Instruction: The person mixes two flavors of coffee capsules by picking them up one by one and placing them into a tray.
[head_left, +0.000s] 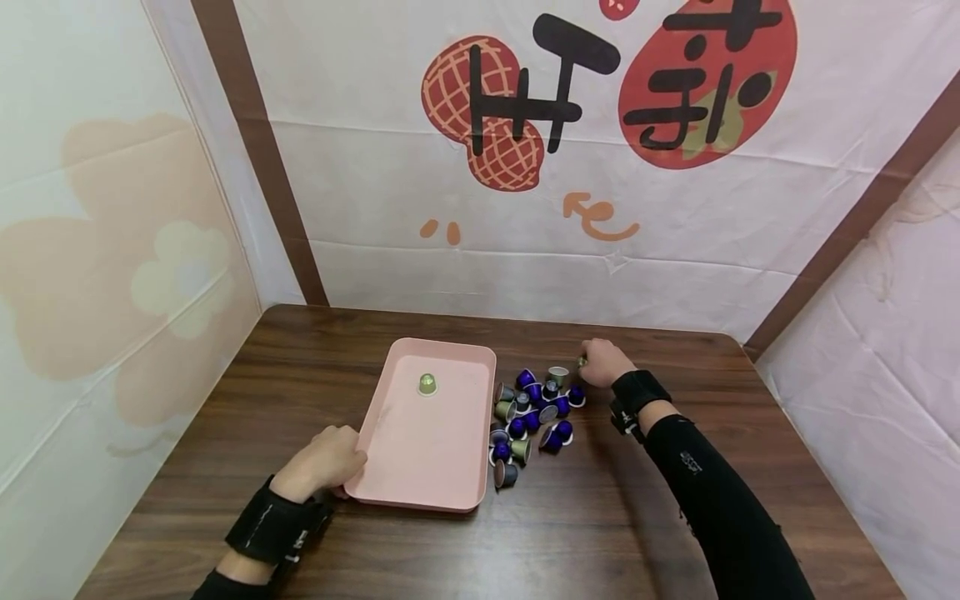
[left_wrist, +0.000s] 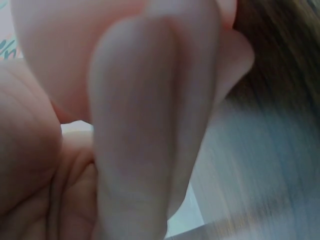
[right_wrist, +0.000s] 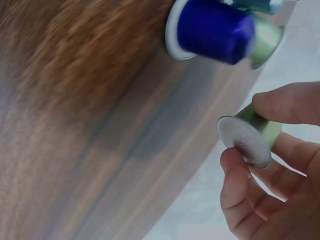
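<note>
A pink tray (head_left: pixel 438 467) lies on the brown wooden table (head_left: pixel 300 375), with one green capsule (head_left: pixel 427 384) standing in its far part. My left hand (head_left: pixel 324 461) grips the tray's near left corner; the left wrist view shows only blurred fingers (left_wrist: pixel 150 130) close up. A pile of several blue and green coffee capsules (head_left: pixel 531 417) lies just right of the tray. At the pile's far right edge my right hand (head_left: pixel 602 363) pinches a green capsule (right_wrist: pixel 252 135) by its sides, its foil lid facing the wrist camera. A blue capsule (right_wrist: pixel 212 29) lies nearby on the table.
Printed fabric walls close in the table at the back and on both sides. Bare wood lies in front of the tray (head_left: pixel 525 550) and to the right of the pile (head_left: pixel 735 400).
</note>
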